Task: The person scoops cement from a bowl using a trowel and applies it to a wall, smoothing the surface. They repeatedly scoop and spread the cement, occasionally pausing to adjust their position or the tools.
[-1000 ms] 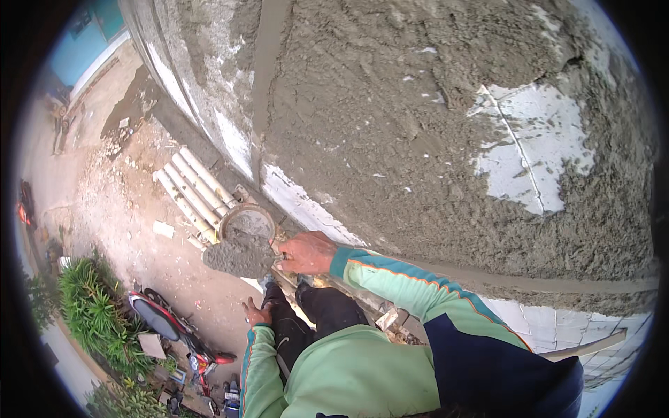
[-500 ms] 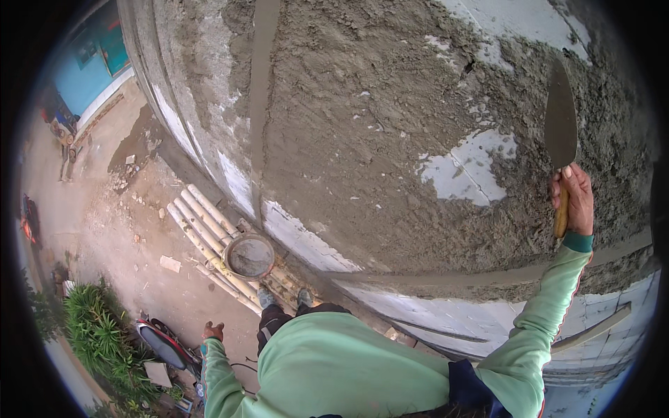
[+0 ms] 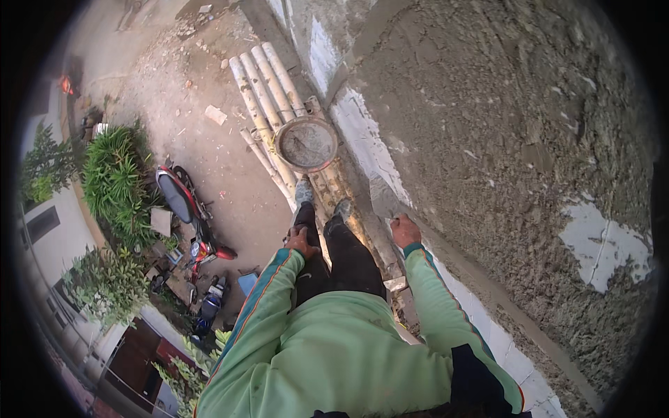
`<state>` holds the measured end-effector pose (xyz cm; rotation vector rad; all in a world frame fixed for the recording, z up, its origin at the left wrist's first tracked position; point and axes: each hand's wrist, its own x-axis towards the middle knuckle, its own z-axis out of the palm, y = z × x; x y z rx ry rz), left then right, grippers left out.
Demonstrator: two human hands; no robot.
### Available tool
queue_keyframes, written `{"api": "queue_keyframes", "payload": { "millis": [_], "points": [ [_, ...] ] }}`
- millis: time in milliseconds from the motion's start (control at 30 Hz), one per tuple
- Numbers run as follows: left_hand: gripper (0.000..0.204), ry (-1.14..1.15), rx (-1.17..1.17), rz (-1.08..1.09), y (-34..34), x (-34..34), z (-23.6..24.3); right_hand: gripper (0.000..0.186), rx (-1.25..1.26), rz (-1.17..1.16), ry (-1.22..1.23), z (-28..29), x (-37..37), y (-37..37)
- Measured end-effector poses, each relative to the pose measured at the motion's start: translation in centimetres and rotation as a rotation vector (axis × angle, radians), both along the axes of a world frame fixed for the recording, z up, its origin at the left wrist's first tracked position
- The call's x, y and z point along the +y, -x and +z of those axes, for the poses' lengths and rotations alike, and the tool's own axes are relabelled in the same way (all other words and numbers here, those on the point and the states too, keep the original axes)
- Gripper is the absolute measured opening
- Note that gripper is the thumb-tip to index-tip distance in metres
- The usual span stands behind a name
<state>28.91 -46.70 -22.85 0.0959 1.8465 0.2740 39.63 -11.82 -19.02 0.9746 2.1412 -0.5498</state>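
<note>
My right hand [image 3: 405, 230] is closed round the handle of a trowel. The grey trowel blade [image 3: 385, 198] points away from me, low beside the pale bare strip of the wall [image 3: 366, 139]. The handle is mostly hidden in the fist. My left hand [image 3: 301, 244] rests on my dark-trousered leg, fingers spread, holding nothing. Ahead of my feet, a round basin [image 3: 278, 149] with grey wet mortar [image 3: 305, 144] in it stands on bamboo poles [image 3: 261, 118]. Rough grey mortar [image 3: 481, 125] covers much of the wall at my right, with a white bare patch [image 3: 603, 244].
I stand on the bamboo poles, close along the wall. Down at the left are a parked red and black motorbike [image 3: 182, 198], a second, blue motorbike [image 3: 211, 303] and green bushes [image 3: 115, 181]. Rubble [image 3: 195, 28] lies on the ground farther off.
My right hand has come down from high on the wall with the trowel. My left hand has moved onto my leg. The view has turned down towards the basin and ground.
</note>
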Motion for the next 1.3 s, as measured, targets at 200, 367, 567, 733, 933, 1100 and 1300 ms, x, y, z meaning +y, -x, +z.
{"api": "queue_keyframes", "payload": {
  "millis": [200, 367, 567, 733, 933, 1100, 1300],
  "points": [
    [0.108, 0.213, 0.054, -0.091, -3.1, 1.7, -0.7, 0.048, -0.084, 0.193, 0.007, -17.5, -5.6, 15.7],
    [0.112, 0.220, 0.116, -0.084, -4.7, 2.2, -3.1, 0.035, 0.077, 0.251, 0.003, -32.2, -6.7, 26.1],
    [0.107, 0.153, 0.124, 0.058, -5.1, 1.5, -5.1, 0.045, 0.027, 0.360, 0.195, -42.5, -12.3, 27.9],
    [0.108, 0.194, 0.066, 0.075, -5.3, 1.5, -4.7, 0.043, 0.105, 0.394, 0.366, -41.1, -9.1, 24.3],
    [0.104, 0.199, 0.075, -0.002, -3.0, 1.7, -3.0, 0.039, 0.177, 0.362, 0.223, -33.7, -8.3, 25.2],
    [0.105, 0.180, 0.046, 0.045, -1.5, 1.3, -1.1, 0.044, 0.242, 0.310, 0.282, -16.2, -8.5, 24.5],
    [0.095, -0.060, 0.402, 0.225, 1.2, 1.3, 0.0, 0.036, 0.356, 0.483, 0.273, 16.6, -3.7, 18.4]
  ]
}}
